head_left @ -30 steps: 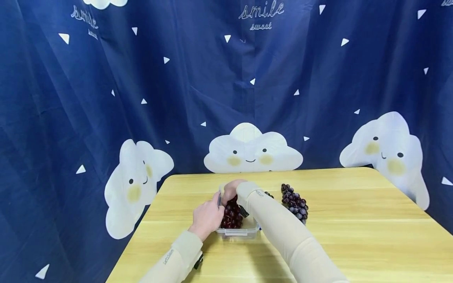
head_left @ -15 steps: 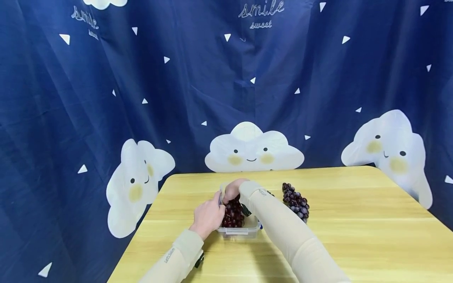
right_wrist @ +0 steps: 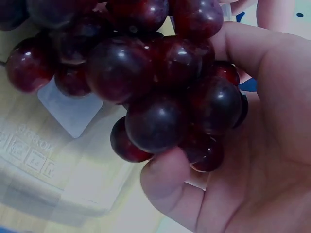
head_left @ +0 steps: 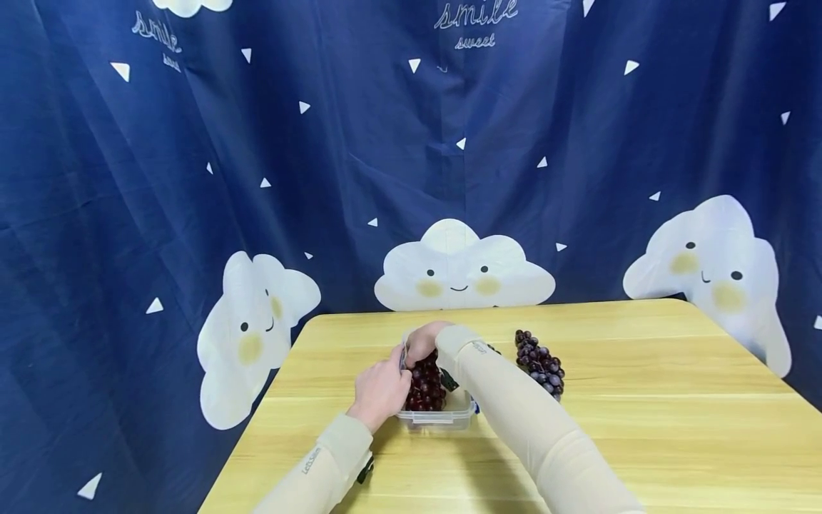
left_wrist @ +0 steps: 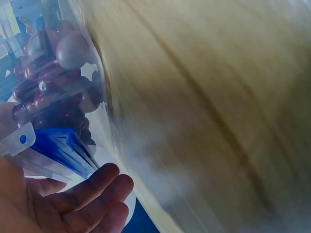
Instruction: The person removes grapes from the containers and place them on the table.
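A clear plastic container [head_left: 439, 422] stands on the table, with a bunch of dark red grapes [head_left: 425, 389] in its left part. My right hand [head_left: 424, 341] reaches across to the far left corner and holds the end of this bunch; in the right wrist view the thumb and fingers curl round the red grapes [right_wrist: 158, 121]. At the container's left side, my left hand [head_left: 382, 385] grips the rim. The left wrist view shows this hand [left_wrist: 73, 204] by a clear flap with a blue strip [left_wrist: 63, 145]; its lower fingers lie loosely outside the wall, and the thumb is partly hidden.
A bunch of blackish grapes [head_left: 541, 368] lies on the wooden table [head_left: 642, 400], right of the container. More dark grapes [head_left: 493, 348] peek out behind the right sleeve [head_left: 514, 414]. A blue curtain [head_left: 347, 143] with clouds hangs behind the table.
The head view has drifted slightly, so the scene sits a little further right and higher. Both hands, the container and the grapes stay almost as they were.
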### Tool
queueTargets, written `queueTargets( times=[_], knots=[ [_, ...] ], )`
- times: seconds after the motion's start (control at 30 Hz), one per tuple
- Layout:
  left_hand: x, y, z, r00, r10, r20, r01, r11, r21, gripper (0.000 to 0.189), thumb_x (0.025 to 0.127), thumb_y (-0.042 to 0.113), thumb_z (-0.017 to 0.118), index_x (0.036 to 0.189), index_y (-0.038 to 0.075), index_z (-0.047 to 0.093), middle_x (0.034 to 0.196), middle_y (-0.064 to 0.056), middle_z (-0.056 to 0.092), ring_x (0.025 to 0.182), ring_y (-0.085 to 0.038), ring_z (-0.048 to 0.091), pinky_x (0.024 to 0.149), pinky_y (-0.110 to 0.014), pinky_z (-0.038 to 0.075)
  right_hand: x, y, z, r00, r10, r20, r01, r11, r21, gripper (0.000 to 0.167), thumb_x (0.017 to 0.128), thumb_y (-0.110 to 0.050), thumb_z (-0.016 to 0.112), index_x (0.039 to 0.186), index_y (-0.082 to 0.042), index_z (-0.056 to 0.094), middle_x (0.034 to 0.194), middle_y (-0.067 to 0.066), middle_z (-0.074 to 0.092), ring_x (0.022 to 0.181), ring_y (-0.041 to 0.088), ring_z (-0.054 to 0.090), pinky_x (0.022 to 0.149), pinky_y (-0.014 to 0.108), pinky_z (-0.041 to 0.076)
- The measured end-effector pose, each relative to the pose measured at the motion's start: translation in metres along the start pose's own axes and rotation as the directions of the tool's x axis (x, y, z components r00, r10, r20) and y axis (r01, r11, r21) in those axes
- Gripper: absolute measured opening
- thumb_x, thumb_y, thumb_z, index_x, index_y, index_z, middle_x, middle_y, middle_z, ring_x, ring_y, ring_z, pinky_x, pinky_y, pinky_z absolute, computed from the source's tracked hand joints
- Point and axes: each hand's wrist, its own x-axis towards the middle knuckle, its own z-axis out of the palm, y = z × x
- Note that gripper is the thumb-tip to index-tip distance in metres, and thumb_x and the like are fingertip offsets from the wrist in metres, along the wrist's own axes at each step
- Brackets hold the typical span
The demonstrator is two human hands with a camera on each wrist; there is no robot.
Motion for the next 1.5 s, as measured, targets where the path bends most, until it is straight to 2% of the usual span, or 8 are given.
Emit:
queueTargets(
  times=[0.23, 0.43, 0.6, 0.73, 0.87, 1.0, 1.23, 1.5],
  knots=[
    [0.001, 0.001, 0.001, 1.0, 0.004, -0.001, -0.004, 1.0, -0.011, 0.055, 0.096, 0.033, 0.048, 0.149, 0.02, 0.047, 0.106, -0.017, 0.074, 0.085, -0.033, 0.071, 0.059, -0.049, 0.05, -0.008, -0.002, 0.0, 0.998, -0.007, -0.066, 0.005, 0.999, -0.037, 0.011, 0.09, -0.024, 0.062, 0.089, -0.016, 0.07, 0.093, -0.002, 0.059, 0.086, 0.014, 0.051, 0.079, 0.027, 0.041],
    [0.002, 0.0, 0.001, 1.0, -0.009, 0.004, 0.009, 1.0, -0.005, 0.054, 0.097, 0.031, 0.049, 0.15, 0.021, 0.046, 0.105, -0.015, 0.074, 0.082, -0.031, 0.07, 0.059, -0.048, 0.05, -0.01, -0.005, 0.0, 0.994, -0.004, -0.111, 0.0, 0.999, -0.036, 0.025, 0.092, -0.021, 0.062, 0.067, -0.018, 0.057, 0.068, -0.005, 0.05, 0.066, 0.011, 0.047, 0.062, 0.025, 0.04],
    [0.0, -0.001, 0.002, 1.0, -0.012, 0.009, 0.012, 1.0, -0.001, 0.054, 0.098, 0.033, 0.051, 0.15, 0.021, 0.046, 0.106, -0.015, 0.074, 0.081, -0.03, 0.069, 0.058, -0.047, 0.049, -0.013, -0.007, 0.002, 0.991, 0.044, -0.122, -0.042, 0.999, 0.021, 0.017, 0.092, -0.022, 0.062, 0.075, -0.019, 0.065, 0.084, -0.004, 0.064, 0.064, 0.012, 0.054, 0.048, 0.028, 0.045],
    [0.0, -0.001, 0.001, 1.0, -0.007, -0.001, 0.007, 1.0, 0.002, 0.053, 0.098, 0.034, 0.051, 0.149, 0.021, 0.047, 0.106, -0.016, 0.074, 0.082, -0.032, 0.07, 0.059, -0.048, 0.05, -0.017, -0.008, 0.002, 0.987, 0.062, -0.146, -0.055, 0.997, 0.052, 0.009, 0.092, -0.022, 0.064, 0.09, -0.02, 0.073, 0.094, -0.004, 0.066, 0.066, 0.014, 0.057, 0.051, 0.031, 0.05],
    [0.0, -0.001, 0.001, 1.0, -0.002, -0.007, 0.002, 1.0, 0.004, 0.053, 0.098, 0.033, 0.051, 0.149, 0.022, 0.048, 0.106, -0.017, 0.074, 0.085, -0.034, 0.071, 0.061, -0.051, 0.051, -0.021, -0.005, 0.002, 0.983, 0.052, -0.177, -0.04, 0.997, 0.069, 0.009, 0.093, -0.023, 0.065, 0.095, -0.02, 0.074, 0.09, -0.005, 0.063, 0.06, 0.011, 0.054, 0.055, 0.035, 0.053],
    [0.001, -0.001, 0.0, 1.0, 0.0, -0.008, 0.0, 1.0, 0.004, 0.052, 0.098, 0.033, 0.05, 0.149, 0.023, 0.049, 0.107, -0.016, 0.074, 0.086, -0.034, 0.071, 0.061, -0.051, 0.051, -0.026, -0.001, 0.002, 0.977, 0.027, -0.21, -0.014, 0.998, 0.066, 0.008, 0.094, -0.023, 0.065, 0.09, -0.019, 0.071, 0.084, -0.003, 0.061, 0.048, 0.009, 0.046, 0.046, 0.029, 0.048],
    [0.001, -0.003, 0.002, 1.0, -0.001, 0.007, 0.001, 1.0, 0.004, 0.054, 0.099, 0.035, 0.049, 0.151, 0.023, 0.047, 0.107, -0.016, 0.074, 0.079, -0.032, 0.07, 0.055, -0.045, 0.048, -0.034, 0.007, -0.001, 0.957, -0.03, -0.287, 0.043, 0.998, 0.039, 0.013, 0.096, -0.025, 0.066, 0.104, -0.016, 0.07, 0.099, 0.001, 0.068, 0.043, 0.011, 0.052, 0.052, 0.035, 0.056],
    [0.002, -0.003, 0.002, 1.0, -0.001, -0.006, 0.001, 1.0, 0.015, 0.055, 0.098, 0.034, 0.049, 0.152, 0.024, 0.046, 0.104, -0.016, 0.075, 0.076, -0.031, 0.069, 0.053, -0.044, 0.046, -0.048, 0.012, -0.008, 0.927, -0.073, -0.368, 0.096, 0.994, 0.045, 0.009, 0.095, -0.022, 0.067, 0.097, -0.013, 0.067, 0.079, 0.001, 0.065, 0.041, 0.01, 0.054, 0.049, 0.033, 0.056]
  ],
)
